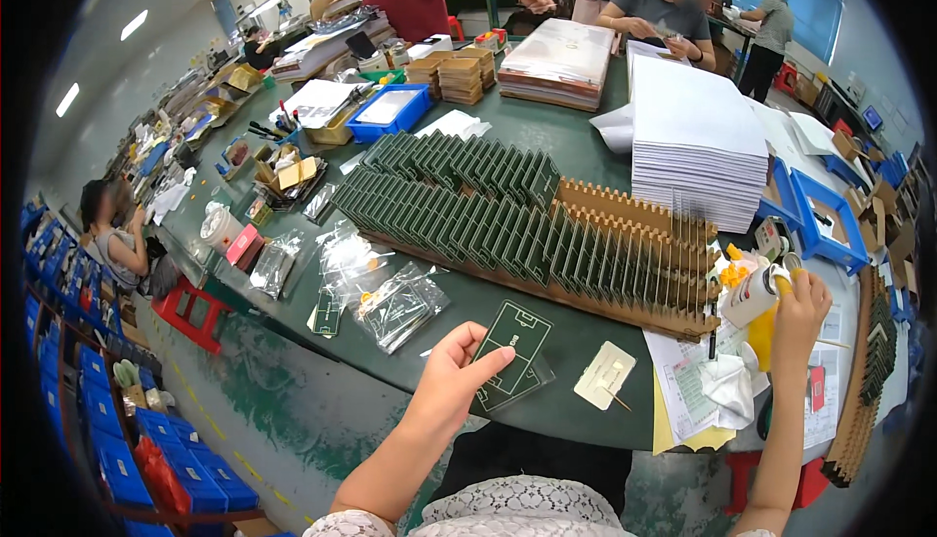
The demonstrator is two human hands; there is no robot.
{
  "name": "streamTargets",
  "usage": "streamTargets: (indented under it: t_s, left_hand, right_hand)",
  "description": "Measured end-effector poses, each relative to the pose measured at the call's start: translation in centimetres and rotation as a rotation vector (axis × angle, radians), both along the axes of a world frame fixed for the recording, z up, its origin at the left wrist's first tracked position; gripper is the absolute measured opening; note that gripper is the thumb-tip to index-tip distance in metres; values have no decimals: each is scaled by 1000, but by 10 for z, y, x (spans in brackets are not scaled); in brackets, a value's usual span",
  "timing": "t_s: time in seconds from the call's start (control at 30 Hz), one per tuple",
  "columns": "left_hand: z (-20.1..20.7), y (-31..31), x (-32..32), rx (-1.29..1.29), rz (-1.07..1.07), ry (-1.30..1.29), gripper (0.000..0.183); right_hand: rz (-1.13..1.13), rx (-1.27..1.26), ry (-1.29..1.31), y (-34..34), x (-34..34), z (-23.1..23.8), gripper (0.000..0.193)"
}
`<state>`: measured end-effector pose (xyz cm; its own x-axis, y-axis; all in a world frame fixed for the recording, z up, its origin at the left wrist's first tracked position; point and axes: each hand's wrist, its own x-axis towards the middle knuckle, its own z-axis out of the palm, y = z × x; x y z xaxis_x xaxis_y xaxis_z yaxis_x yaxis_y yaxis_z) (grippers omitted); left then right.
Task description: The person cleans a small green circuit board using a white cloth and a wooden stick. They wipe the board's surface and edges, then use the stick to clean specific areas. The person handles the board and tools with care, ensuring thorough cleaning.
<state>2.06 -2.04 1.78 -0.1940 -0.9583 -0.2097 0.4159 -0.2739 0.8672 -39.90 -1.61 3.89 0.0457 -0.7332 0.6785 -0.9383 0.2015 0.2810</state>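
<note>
My left hand [457, 366] pinches a dark green card [515, 327] printed with white playing-field lines, thumb on top. Under it, a second green card [500, 396] with clear film lies at the table's edge. At the right, my right hand [805, 293] is closed at the mouth of a tilted white bottle [750, 301]; yellow covers show at its fingertips. What those fingers grip is hidden. Between my hands lies a cream pad [605, 375] with small pale pieces and a thin stick. Beyond stand rows of similar green cards [468, 215] upright in slotted wooden racks [625, 305].
Clear plastic bags [398, 308] lie left of my left hand. A crumpled white tissue [727, 388] rests on papers at the right. Behind are a tall paper stack [698, 146] and a blue tray [390, 112]. Other people work across the green table [576, 327].
</note>
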Motion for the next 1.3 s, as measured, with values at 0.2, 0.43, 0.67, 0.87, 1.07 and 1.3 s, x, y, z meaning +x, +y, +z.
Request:
streamTargets:
  t_s: [0.2, 0.43, 0.67, 0.87, 1.07, 1.3]
  left_hand:
    - [3, 1, 0, -13, -18, -12, 13]
    - [7, 11, -12, 11, -116, -70, 13]
    - [15, 22, -29, 54, -281, -113, 14]
    - [19, 25, -38, 84, -364, -158, 15]
    - [18, 27, -43, 91, -419, -189, 15]
    - [15, 30, -46, 86, -424, -191, 16]
  right_hand:
    - [16, -17, -14, 4, 0, 4, 20]
    - [162, -17, -160, 31, 40, 20, 32]
    - [481, 21, -174, 57, 90, 25, 25]
    - [731, 53, -197, 55, 114, 17, 24]
    - [737, 35, -171, 58, 125, 10, 25]
    - [796, 81, -41, 62, 131, 3, 23]
